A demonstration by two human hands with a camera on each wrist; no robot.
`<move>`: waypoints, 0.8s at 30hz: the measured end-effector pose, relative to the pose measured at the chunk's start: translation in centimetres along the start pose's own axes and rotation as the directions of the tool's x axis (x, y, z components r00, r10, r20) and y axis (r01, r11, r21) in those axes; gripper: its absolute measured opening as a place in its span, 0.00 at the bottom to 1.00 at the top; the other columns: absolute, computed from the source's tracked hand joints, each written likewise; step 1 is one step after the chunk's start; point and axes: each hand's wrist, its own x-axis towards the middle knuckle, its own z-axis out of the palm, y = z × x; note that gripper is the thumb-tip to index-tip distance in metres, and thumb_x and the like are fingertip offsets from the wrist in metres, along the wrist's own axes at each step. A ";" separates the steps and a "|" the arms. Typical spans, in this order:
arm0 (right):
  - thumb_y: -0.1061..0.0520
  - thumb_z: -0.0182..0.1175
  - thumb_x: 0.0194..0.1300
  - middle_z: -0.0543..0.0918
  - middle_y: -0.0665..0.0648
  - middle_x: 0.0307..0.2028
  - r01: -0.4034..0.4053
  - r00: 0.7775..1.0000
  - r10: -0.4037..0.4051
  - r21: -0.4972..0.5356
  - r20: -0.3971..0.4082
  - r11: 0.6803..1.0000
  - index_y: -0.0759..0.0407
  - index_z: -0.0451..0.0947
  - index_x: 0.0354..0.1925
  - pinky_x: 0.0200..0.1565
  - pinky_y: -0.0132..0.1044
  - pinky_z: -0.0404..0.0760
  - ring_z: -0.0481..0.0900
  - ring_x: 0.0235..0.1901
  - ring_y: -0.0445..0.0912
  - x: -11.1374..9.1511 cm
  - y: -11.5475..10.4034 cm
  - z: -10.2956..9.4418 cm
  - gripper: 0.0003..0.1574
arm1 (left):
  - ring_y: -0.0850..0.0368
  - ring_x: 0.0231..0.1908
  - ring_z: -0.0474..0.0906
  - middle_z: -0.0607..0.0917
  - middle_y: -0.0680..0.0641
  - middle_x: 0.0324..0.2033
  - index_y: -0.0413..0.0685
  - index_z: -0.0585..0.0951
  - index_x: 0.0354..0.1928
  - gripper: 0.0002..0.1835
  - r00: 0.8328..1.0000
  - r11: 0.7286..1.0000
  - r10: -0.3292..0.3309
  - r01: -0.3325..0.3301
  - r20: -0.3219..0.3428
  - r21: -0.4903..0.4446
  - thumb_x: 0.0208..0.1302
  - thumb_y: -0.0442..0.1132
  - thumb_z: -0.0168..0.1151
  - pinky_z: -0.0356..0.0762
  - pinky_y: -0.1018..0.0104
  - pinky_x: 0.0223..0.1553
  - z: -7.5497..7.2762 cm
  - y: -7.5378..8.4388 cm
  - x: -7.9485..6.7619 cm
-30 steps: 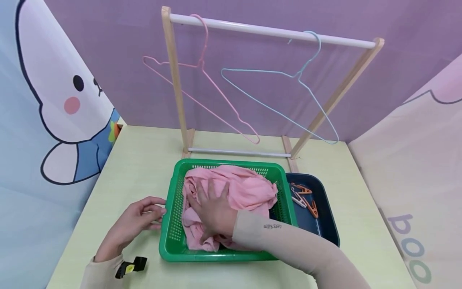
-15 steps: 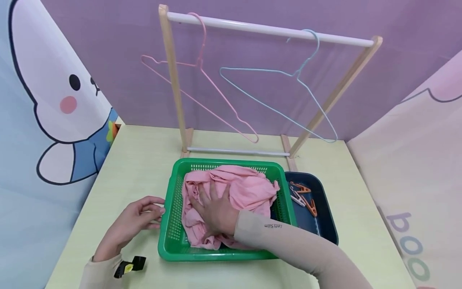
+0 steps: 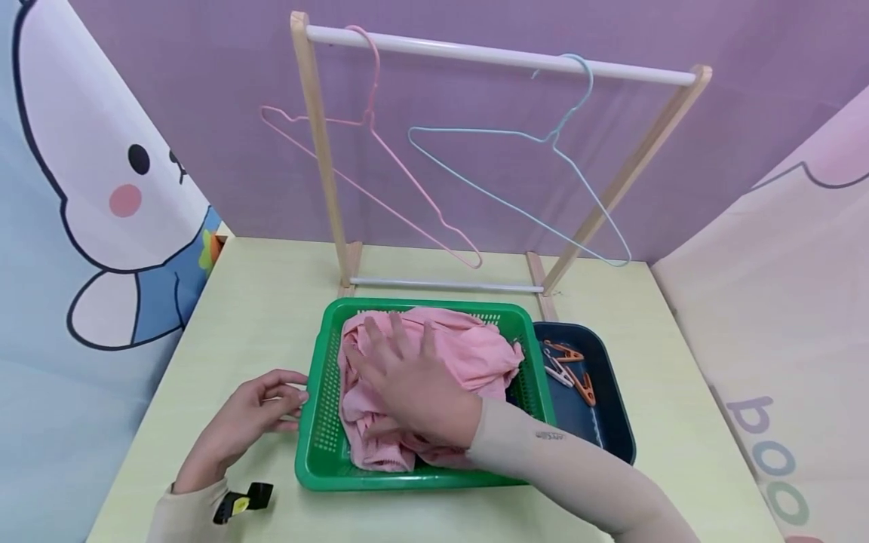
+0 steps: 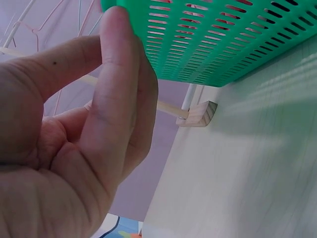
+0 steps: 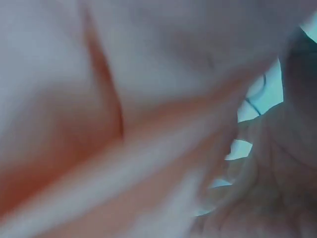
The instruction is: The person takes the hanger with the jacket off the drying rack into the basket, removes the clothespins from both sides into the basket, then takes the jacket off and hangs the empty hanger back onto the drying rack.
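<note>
Crumpled pink fabric (image 3: 468, 354), perhaps a garment, lies in a green perforated basket (image 3: 424, 483). My right hand (image 3: 414, 388) is over the fabric with its fingers spread and palm down. In the right wrist view the blurred pink fabric (image 5: 124, 148) fills most of the picture, with light gaps between the fingers (image 5: 277, 168). At the basket's left side, my left hand (image 3: 261, 407) has loosely bent fingers, their tips right at the outer rim. The left wrist view shows a fingertip at the basket (image 4: 208, 49).
Behind the basket stands a wood-and-white rack (image 3: 468, 51) carrying a pink hanger (image 3: 370, 121) and a light blue hanger (image 3: 553, 137). A dark blue tray (image 3: 614, 411) with several orange and white clothespins (image 3: 582, 388) sits to the right. Cloth walls enclose the table (image 3: 251, 317).
My right hand has lifted from the pink fabric toward the camera, its fingers still spread. The left hand stays at the basket's rim. The view has shifted slightly.
</note>
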 end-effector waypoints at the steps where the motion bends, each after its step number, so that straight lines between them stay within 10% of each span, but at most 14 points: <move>1: 0.11 0.49 0.52 0.45 0.66 0.78 -0.012 1.000 0.012 0.008 -0.009 1.000 0.49 0.42 0.81 0.61 0.75 0.60 0.43 0.74 0.70 -0.2 0.4 -0.2 0.73 | 0.45 0.41 0.85 0.81 0.37 0.42 0.31 0.70 0.63 0.23 1.000 1.000 -0.001 0.001 -0.001 0.001 0.74 0.38 0.59 0.85 0.50 0.43 0.0 0.0 0.0; 8: 0.14 0.45 0.59 0.36 0.65 0.78 -0.070 0.995 0.075 0.081 -0.070 0.994 0.48 0.36 0.81 0.69 0.70 0.36 0.28 0.75 0.64 -2.8 3.2 -1.5 0.68 | 0.44 0.41 0.85 0.81 0.36 0.43 0.31 0.69 0.63 0.24 1.000 1.000 -0.009 0.010 -0.018 0.021 0.73 0.39 0.60 0.85 0.49 0.43 0.1 0.2 -0.1; 24: 0.26 0.61 0.62 0.45 0.65 0.77 -0.155 0.950 0.237 0.356 -0.202 0.922 0.57 0.41 0.80 0.67 0.70 0.49 0.40 0.75 0.64 -9.6 8.4 1.0 0.67 | 0.44 0.39 0.85 0.81 0.37 0.42 0.33 0.71 0.62 0.23 0.998 0.999 -0.018 0.021 -0.067 0.042 0.72 0.39 0.61 0.85 0.50 0.41 0.4 0.4 -0.4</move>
